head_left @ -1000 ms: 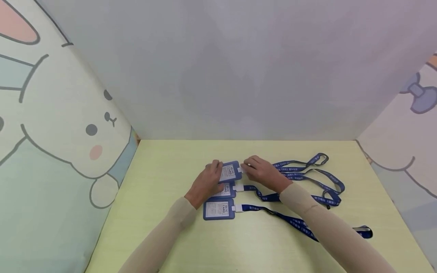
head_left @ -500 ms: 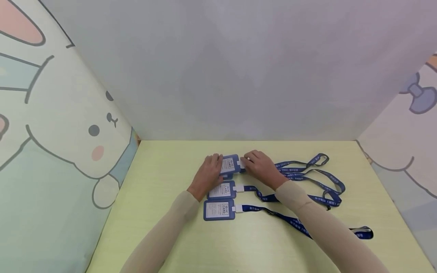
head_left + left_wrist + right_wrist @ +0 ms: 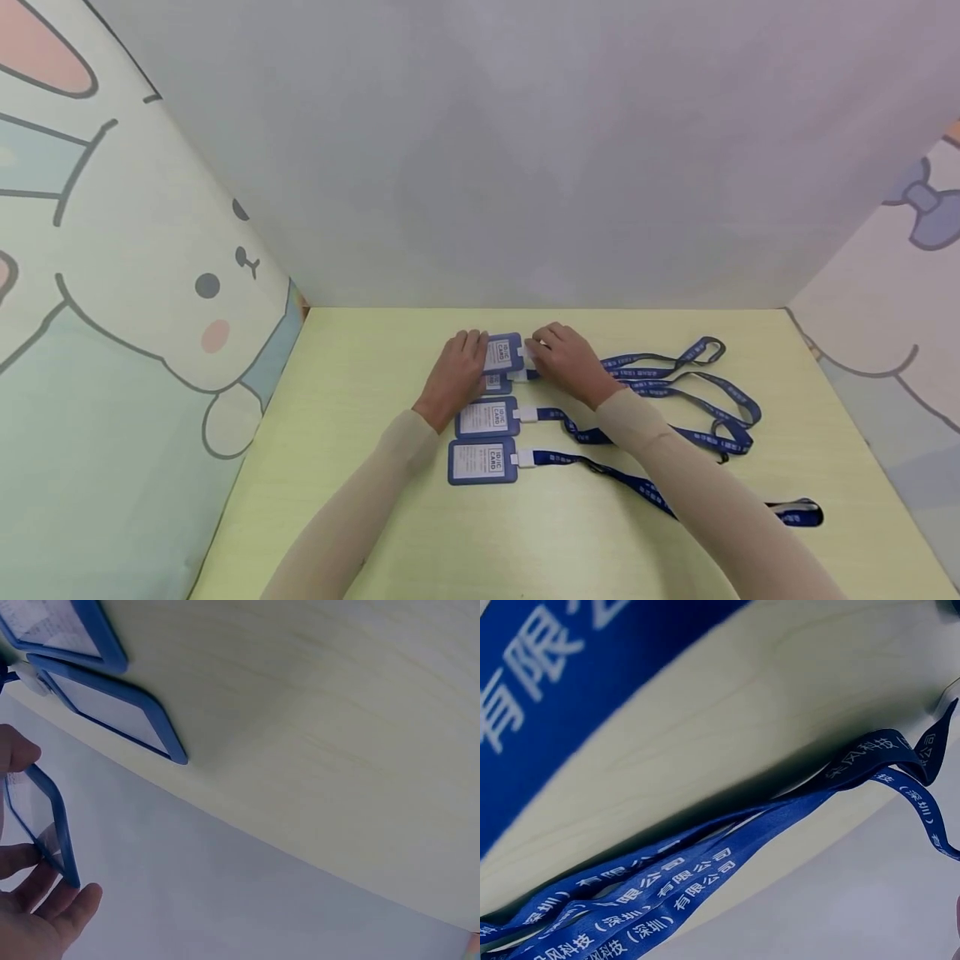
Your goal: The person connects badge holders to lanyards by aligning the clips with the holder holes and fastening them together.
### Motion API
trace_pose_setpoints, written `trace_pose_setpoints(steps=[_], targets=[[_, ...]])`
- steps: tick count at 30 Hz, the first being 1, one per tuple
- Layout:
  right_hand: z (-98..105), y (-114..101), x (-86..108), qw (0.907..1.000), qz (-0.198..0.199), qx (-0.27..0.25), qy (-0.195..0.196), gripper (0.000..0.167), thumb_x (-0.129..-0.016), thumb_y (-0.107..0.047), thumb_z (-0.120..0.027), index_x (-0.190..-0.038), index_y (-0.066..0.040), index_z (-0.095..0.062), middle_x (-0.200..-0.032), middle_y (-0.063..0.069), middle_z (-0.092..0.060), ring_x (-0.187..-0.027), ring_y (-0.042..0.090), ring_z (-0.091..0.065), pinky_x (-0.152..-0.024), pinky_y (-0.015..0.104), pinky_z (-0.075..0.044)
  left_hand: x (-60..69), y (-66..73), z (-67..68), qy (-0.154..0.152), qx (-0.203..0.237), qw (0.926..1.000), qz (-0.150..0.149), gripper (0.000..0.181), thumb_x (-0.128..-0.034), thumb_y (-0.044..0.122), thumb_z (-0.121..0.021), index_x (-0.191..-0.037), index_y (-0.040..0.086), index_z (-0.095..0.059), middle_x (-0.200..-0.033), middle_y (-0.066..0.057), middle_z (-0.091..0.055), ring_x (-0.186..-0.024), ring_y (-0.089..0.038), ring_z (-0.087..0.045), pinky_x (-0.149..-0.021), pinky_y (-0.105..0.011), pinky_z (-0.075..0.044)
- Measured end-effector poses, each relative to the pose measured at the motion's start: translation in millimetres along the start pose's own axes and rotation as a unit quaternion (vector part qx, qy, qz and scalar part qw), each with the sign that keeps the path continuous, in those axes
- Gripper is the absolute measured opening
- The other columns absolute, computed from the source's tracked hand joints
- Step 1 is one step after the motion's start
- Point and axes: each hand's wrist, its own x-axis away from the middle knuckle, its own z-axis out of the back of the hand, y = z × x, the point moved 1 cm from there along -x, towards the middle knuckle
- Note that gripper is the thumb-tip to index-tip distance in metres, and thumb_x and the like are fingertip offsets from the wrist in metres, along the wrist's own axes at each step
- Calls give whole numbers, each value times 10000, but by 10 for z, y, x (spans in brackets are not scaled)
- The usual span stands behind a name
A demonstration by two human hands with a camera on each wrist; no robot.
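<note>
My left hand pinches the left end of a blue-framed ID badge holder, the farthest one in a column. In the left wrist view the thumb and fingertips grip this holder by its edges, off the table. At its right end my right hand pinches the white clip, which the fingers partly hide. Just below it lies a second badge holder, partly covered by the left hand. A third holder and a fourth holder lie flat below that, printed side up.
Blue printed lanyards run rightward from the clips in loose bends, partly under the right forearm. The right wrist view shows several straps bunched together. The pale yellow table meets a grey back wall and patterned side walls.
Both hands have moved the top badge holder away toward the back wall and levelled it. The second holder, hidden before, now shows beneath it.
</note>
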Motion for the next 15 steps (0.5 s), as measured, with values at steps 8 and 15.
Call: trace_pose_setpoints(steps=[8, 15], targets=[[-65, 32, -37, 9995, -121, 84, -296, 297, -930, -136, -809, -1201, -31, -748, -1140, 112, -728, -1062, 274, -670, -931, 365, -595, -48, -20, -21, -257, -9, 9996, 83, 696, -975, 345, -749, -1512, -25, -508, -1358, -141, -591, -1169, -267, -575, -1078, -404, -531], [-162, 37, -95, 9977, -319, 113, -593, 291, -950, -152, -793, -1211, -32, -749, -1158, 111, -727, -1068, 267, -659, -949, 359, -589, -100, -51, -111, -309, 132, 9993, 148, 630, -988, 257, -727, -1507, -24, -505, -1376, -147, -599, -1190, -280, -602, -1079, -422, -538]])
